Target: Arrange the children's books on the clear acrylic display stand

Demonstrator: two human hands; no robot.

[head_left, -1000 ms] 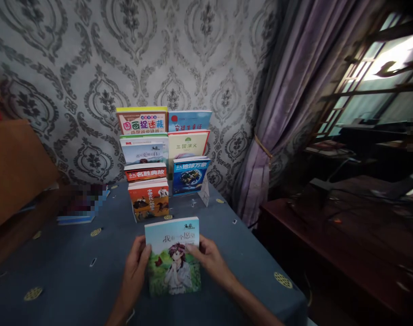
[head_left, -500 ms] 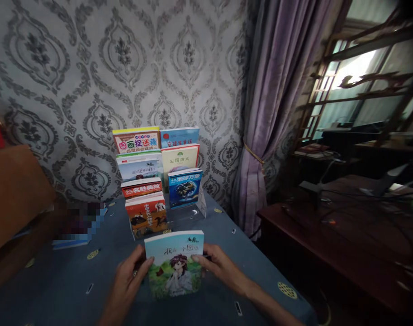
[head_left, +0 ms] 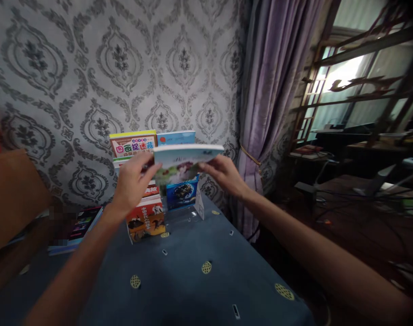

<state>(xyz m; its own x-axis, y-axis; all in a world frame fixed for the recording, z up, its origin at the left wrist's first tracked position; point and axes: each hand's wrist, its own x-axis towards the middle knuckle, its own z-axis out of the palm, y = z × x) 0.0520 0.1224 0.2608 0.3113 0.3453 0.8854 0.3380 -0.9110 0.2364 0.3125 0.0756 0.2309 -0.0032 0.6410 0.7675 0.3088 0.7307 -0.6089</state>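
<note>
Between both hands I hold a book (head_left: 181, 165) with a pale blue and green cover, tilted and slightly blurred. My left hand (head_left: 133, 181) is closed on its left edge, my right hand (head_left: 223, 174) on its right edge. The book is in front of a clear tiered stand (head_left: 199, 206). On the stand are a brown and yellow book (head_left: 133, 144), a light blue book (head_left: 175, 137), a dark blue book with a globe (head_left: 182, 194) and an orange-red book (head_left: 146, 219). The held book and my left hand hide the middle rows.
A blue patterned cloth (head_left: 179, 280) covers the table. More books (head_left: 86, 222) lie at the left beside a brown box (head_left: 16, 194). Behind is a patterned wall; a purple curtain (head_left: 263, 90) hangs to the right. A dark red desk (head_left: 348, 199) with cables stands further right.
Both hands have lifted the book up and forward from the near part of the table to in front of the stand's upper rows. Its cover has tipped and is seen more edge-on.
</note>
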